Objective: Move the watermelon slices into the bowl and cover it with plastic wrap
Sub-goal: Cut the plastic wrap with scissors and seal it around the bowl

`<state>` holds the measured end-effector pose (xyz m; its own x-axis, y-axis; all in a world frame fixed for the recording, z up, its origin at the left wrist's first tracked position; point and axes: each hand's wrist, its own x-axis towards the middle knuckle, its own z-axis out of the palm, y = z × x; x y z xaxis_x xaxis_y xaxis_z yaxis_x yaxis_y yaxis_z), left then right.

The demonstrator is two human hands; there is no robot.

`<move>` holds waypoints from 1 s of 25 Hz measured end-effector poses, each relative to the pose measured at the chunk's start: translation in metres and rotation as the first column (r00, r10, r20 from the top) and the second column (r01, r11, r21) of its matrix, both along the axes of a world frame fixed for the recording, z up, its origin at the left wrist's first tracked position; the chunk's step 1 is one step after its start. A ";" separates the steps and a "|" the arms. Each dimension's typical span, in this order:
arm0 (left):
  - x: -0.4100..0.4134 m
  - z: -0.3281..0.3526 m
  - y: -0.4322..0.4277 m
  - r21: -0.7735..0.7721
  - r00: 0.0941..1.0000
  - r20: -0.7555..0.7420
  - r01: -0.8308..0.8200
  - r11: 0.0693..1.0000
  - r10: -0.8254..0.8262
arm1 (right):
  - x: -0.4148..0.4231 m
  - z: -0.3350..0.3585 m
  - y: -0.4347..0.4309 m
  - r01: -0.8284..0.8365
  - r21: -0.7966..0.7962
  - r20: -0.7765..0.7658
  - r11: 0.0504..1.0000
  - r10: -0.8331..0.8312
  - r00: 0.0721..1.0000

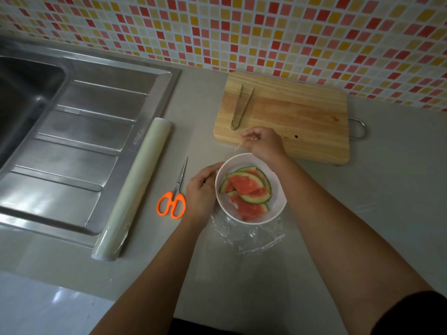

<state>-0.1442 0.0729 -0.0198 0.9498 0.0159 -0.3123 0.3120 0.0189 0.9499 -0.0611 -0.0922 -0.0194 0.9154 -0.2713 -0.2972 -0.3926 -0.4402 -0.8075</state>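
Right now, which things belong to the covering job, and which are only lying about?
In the job: bowl, watermelon slices, plastic wrap pinched by the right hand, left hand at the bowl's rim, wrap roll.
Lying about: scissors, tongs, cutting board, sink.

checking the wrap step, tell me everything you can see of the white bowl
The white bowl: round, smooth, upright on the grey counter near the cutting board. It holds watermelon slices. The left hand grips its left rim; the right hand pinches clear plastic wrap beyond its far rim, wrap bunched at its near side.

A home kitchen: steel sink [79, 122], mosaic-tiled wall [266, 32], wooden cutting board [302, 117] on countertop [391, 184].
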 end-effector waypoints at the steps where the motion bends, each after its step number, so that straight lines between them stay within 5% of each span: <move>1: 0.001 -0.001 0.002 -0.007 0.999 0.001 0.037 0.999 -0.037 | 0.000 0.001 0.000 -0.012 -0.016 -0.002 1.000 0.012 1.000; 8: 0.003 -0.004 0.002 0.062 0.992 -0.115 0.060 0.996 -0.052 | 0.001 0.004 0.004 -0.008 -0.017 -0.015 1.000 0.007 1.000; 16: -0.001 0.000 -0.005 0.478 0.990 0.118 0.010 0.878 -0.076 | -0.003 0.014 -0.004 -0.183 0.088 -0.119 0.979 0.192 0.974; 20: -0.002 0.000 -0.008 0.573 0.972 0.199 -0.015 0.819 -0.122 | -0.007 0.025 -0.032 -0.382 0.111 -0.254 0.917 0.398 0.881; 25: -0.005 0.001 -0.008 0.636 0.961 0.250 -0.073 0.768 -0.116 | -0.021 0.018 -0.060 -0.451 0.081 -0.297 0.889 0.453 0.841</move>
<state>-0.1491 0.0649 -0.0193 0.9949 0.0987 0.0194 0.0461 -0.6195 0.7837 -0.0825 -0.1526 -0.0010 0.8025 0.1538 -0.5765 -0.3744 -0.6225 -0.6872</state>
